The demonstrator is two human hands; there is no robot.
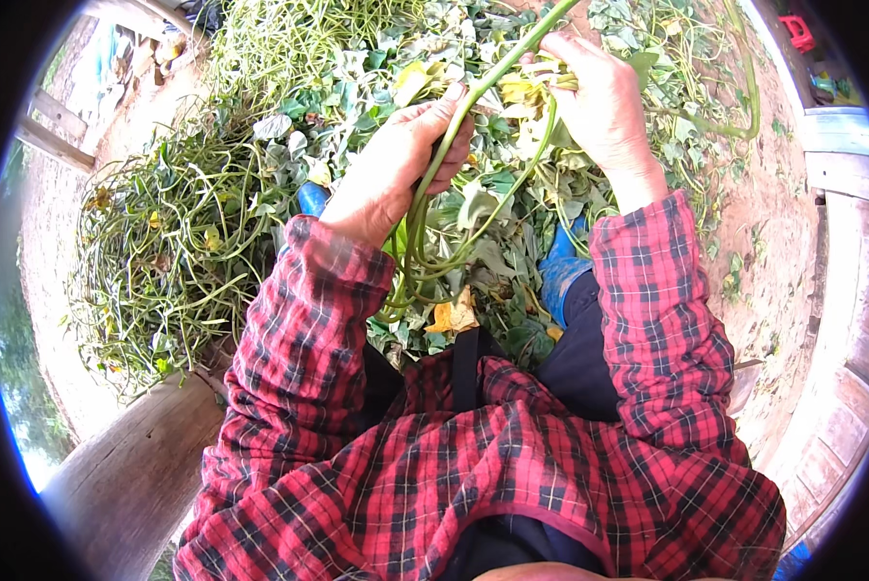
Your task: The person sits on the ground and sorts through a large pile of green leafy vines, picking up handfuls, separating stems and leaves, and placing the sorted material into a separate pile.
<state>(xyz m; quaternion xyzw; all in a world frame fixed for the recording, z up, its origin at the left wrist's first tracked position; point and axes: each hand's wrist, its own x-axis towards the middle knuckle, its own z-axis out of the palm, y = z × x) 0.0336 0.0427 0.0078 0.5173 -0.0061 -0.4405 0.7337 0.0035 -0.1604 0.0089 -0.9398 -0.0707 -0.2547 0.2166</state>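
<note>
My left hand [420,152] is closed on a bundle of green leafy vine stems [421,210], whose lower ends loop down between my knees. One thick stem crosses over its knuckles and runs to the top of the view. Up and to the right, my right hand [587,87] pinches several leaf stalks with yellowish leaves [525,91]. A thin stem curves down from near its fingers to the looped bundle. Loose green leaves [376,94] lie beneath both hands. The palm sides are partly hidden.
A heap of leafless stems [180,254] is at the left, another pile [274,51] at the top. My blue boots [566,279] stand among the leaves. A wooden post [140,465] is at the lower left, brickwork [834,436] at the right. A red plastic object [797,33] lies at the upper right.
</note>
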